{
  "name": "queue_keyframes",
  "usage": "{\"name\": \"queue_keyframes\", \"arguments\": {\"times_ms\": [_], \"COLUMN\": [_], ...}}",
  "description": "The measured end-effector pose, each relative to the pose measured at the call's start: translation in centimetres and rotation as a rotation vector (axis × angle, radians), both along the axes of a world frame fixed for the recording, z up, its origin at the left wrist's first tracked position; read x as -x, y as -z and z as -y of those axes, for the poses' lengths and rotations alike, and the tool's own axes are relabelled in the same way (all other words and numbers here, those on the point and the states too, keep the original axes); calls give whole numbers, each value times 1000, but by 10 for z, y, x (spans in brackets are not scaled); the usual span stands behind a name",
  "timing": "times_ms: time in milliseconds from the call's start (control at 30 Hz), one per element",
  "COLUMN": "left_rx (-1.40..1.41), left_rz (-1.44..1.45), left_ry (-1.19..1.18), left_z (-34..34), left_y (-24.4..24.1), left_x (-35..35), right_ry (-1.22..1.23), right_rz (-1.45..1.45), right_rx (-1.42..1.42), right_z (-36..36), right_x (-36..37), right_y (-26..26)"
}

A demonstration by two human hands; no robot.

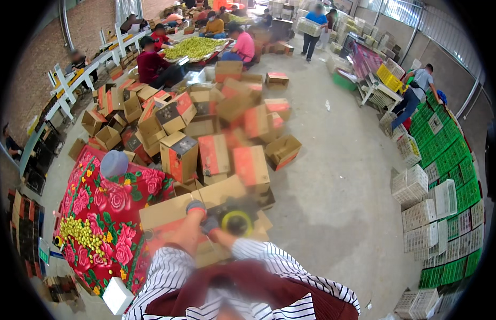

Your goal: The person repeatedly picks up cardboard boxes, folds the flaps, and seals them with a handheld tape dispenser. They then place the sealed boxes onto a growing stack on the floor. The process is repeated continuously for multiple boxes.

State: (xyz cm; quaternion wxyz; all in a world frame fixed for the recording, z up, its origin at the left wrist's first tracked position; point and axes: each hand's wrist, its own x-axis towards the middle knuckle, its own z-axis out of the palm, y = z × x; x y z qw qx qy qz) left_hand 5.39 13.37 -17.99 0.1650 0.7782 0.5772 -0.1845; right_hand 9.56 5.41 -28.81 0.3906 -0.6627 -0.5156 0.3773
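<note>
A cardboard box (168,212) with red and black printing lies in front of me, its panels spread out. My left hand (196,207), in a dark grey work glove, rests at the middle of its upper part. My right hand (209,225), gloved the same way, is just below and to the right, against the cardboard. Whether the fingers of either hand grip the cardboard cannot be told. A round yellow-green ring (236,223), which looks like a tape roll, is right of my right hand; its surroundings are blurred.
Round green fruit (81,236) lies on a red floral cloth (115,196) at left, with a blue plastic basin (114,163) and a white foam box (117,296). Open cardboard boxes (179,154) are heaped ahead. Plastic crates (420,236) line the right side. Several people work farther off.
</note>
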Motion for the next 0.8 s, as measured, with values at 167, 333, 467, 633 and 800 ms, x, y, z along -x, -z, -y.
{"name": "queue_keyframes", "arguments": {"times_ms": [167, 333, 467, 633, 800], "left_rx": [-70, 257, 225, 86, 51], "left_rz": [-50, -166, -92, 69, 304], "left_ry": [-86, -102, -110, -131, -209], "left_z": [-12, -10, -16, -24, -34], "left_y": [61, 33, 41, 49, 93], "left_x": [11, 0, 4, 2, 33], "right_ry": [-87, -131, -197, -348, -187], "right_rz": [115, 208, 205, 202, 339], "right_rx": [36, 52, 11, 125, 211], "right_z": [9, 12, 12, -15, -12], "right_x": [4, -4, 2, -2, -13], "right_y": [-5, -7, 17, 61, -13]}}
